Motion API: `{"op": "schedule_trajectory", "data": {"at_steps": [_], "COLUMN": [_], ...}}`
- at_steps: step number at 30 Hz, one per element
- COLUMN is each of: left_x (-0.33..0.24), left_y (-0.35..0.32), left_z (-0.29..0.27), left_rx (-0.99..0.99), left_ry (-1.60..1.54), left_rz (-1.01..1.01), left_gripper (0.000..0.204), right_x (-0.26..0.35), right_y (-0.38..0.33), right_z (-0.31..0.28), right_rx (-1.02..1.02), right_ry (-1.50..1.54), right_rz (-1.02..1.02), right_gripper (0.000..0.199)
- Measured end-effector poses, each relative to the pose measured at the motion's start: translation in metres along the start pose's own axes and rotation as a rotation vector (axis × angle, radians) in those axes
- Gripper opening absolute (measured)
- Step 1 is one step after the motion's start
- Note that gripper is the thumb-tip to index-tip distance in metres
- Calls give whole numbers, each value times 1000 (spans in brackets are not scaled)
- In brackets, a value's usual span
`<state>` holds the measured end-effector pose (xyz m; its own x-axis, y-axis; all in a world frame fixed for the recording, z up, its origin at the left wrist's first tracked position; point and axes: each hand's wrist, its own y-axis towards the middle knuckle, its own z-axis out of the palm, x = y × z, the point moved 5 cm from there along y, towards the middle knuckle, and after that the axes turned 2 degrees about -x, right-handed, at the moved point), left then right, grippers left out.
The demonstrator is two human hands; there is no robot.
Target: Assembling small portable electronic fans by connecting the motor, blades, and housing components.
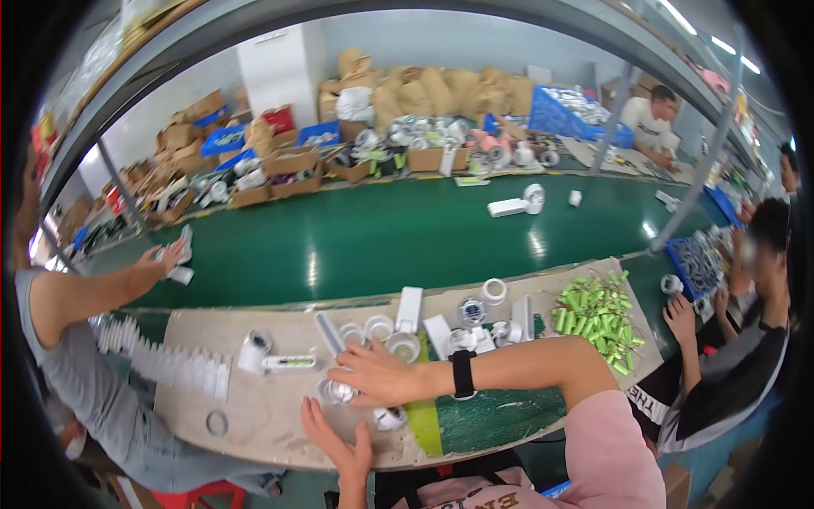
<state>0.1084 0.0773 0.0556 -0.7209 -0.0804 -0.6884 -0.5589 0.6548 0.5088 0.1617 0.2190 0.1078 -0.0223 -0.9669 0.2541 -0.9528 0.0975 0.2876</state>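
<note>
My right arm, with a black band on its wrist, reaches across the bench to the left. My right hand (381,373) is closed around a small white round plastic part (341,392), its fingers partly hiding it. Just below and left, my left hand (339,445) is open, thumb apart from the fingers, holding nothing. Beside my right hand lies a white part with a dark inside (390,417). White rings (403,346) and a white handle-shaped casing (409,310) are beyond it. To the left lie a white round-headed part (253,352) and an opened handle (290,362).
Green cylindrical cells with wires (598,316) are heaped at the bench's right. White pieces in a row (174,365) and a grey ring (217,423) lie left. Beyond runs a green conveyor belt (381,233) carrying a white handheld fan (532,199). Co-workers sit both sides.
</note>
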Motion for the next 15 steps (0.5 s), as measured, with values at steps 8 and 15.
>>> {"op": "schedule_trajectory", "data": {"at_steps": [8, 15], "left_x": [-13, -1], "left_y": [12, 6], "left_z": [13, 25], "left_rx": [-23, 197], "left_ry": [166, 173], "left_rz": [65, -101], "left_gripper": [60, 71], "right_x": [-208, -419], "right_y": [-116, -314], "right_z": [-148, -221], "right_rx": [-181, -214], "right_ry": [-255, -457], "right_rz": [621, 1585], "right_gripper": [51, 62]}}
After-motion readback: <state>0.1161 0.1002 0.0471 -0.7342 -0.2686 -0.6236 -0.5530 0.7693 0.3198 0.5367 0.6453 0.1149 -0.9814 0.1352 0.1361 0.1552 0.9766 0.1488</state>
